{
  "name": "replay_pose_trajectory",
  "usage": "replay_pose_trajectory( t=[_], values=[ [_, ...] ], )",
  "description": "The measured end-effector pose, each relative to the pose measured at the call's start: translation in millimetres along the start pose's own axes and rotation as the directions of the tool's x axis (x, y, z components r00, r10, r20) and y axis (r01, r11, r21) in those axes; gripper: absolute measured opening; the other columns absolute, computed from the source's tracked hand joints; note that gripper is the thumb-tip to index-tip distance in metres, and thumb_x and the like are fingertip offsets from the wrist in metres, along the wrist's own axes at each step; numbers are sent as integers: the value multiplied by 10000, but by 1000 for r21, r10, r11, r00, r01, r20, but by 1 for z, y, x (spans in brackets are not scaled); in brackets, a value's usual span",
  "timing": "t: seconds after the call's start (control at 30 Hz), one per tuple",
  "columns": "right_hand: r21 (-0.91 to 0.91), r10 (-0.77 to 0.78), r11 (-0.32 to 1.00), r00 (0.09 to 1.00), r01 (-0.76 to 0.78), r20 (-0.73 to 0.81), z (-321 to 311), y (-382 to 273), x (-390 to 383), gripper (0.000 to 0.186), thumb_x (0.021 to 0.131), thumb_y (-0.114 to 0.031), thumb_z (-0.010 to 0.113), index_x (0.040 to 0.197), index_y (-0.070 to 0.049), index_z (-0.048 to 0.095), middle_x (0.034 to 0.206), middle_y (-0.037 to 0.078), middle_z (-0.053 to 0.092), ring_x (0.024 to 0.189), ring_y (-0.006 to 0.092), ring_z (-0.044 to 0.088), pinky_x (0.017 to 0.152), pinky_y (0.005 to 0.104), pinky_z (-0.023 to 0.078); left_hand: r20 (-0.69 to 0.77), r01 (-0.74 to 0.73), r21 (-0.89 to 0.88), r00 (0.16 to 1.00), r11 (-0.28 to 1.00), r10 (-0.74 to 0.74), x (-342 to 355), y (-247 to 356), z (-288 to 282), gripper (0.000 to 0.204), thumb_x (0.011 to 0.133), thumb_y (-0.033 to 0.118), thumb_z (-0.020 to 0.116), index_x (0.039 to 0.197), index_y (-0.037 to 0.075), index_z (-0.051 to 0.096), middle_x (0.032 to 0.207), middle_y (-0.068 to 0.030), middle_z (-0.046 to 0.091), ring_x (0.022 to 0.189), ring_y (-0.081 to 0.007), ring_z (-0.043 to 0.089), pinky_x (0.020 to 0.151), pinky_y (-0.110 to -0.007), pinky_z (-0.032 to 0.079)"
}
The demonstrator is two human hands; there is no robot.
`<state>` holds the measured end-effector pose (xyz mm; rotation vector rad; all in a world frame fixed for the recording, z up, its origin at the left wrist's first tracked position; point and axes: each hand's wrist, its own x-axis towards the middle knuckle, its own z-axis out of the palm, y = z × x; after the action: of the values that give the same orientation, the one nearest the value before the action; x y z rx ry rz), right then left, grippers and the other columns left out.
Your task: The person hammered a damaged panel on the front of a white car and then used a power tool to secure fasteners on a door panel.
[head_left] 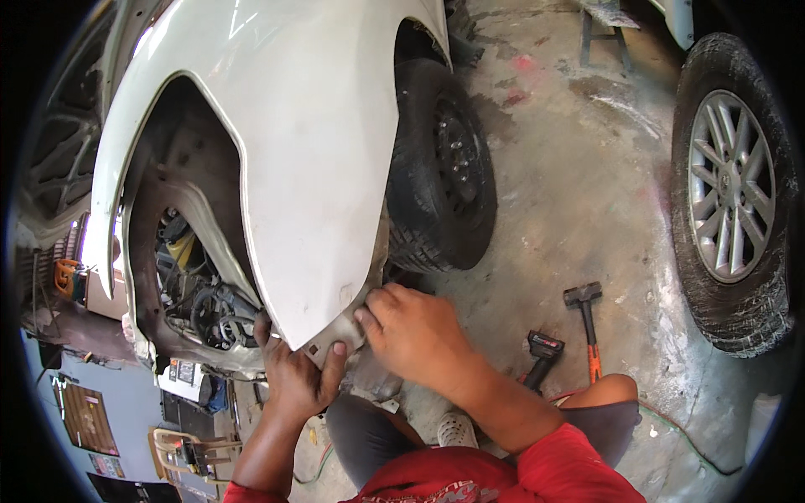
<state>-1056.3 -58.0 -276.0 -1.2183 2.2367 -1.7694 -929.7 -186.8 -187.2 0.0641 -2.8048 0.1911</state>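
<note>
A white car fender (pixel 310 184) runs down the middle of the view, its narrow end toward me, over a bare grey metal piece (pixel 334 337). My left hand (pixel 298 369) grips the fender's lower end from the left, thumb up against the grey metal, some fingers partly hidden. My right hand (pixel 402 331) has its fingers curled on the metal's right edge, beside the fender's tip. Behind the fender's cut-out, engine parts (pixel 214 314) show.
A tyre (pixel 436 168) is behind the fender; a spoked wheel (pixel 729 184) stands at right. A hammer (pixel 591 327) and cordless tool (pixel 541 356) lie on the concrete floor (pixel 570 218), near a hose (pixel 688 440). A wooden chair (pixel 168 453) is at lower left.
</note>
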Motion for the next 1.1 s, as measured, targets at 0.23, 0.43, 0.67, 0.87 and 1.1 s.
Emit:
replay_pose_trajectory(
  t=[0.23,0.43,0.67,0.87,1.1],
  values=[
    [-93,-49,995,998,46,-26,9,-1,-1,162,902,-169,618,870,-14,652,865,161,653,885,357,606,785,478,464,6,1,-58,1000,998,0,6,2,-6,313,864,243,647,1053,-2,694,991,-172,704,946,-375,639,999,-549,332],
    [-135,-60,990,995,49,-76,8,-14,-1,194,913,-171,603,813,-12,651,817,180,663,829,370,619,771,494,454,1,-21,-36,1000,999,21,-1,-6,-8,313,828,262,693,1029,23,706,989,-150,677,978,-367,585,993,-538,331],
    [31,183,983,983,-182,-17,21,-16,-1,232,929,-179,598,796,10,621,748,211,637,753,418,628,681,531,487,-22,-17,-113,1000,993,15,-1,-5,-8,354,816,246,703,1063,-7,689,1046,-171,673,977,-384,574,964,-528,336],
    [-259,-142,960,984,110,-109,10,-17,2,221,932,-165,608,788,2,597,755,205,632,753,415,618,679,519,470,-111,-35,-132,994,991,21,-3,-8,-1,300,824,260,701,960,-7,716,946,-157,660,910,-364,564,953,-525,360],
    [96,208,973,977,-211,40,33,4,-9,140,908,-108,600,815,-5,584,824,188,623,772,388,574,758,478,415,-117,-34,-153,993,988,16,-10,-15,4,323,839,295,705,927,-16,727,1026,-150,681,1010,-346,582,987,-501,368]
  ],
)
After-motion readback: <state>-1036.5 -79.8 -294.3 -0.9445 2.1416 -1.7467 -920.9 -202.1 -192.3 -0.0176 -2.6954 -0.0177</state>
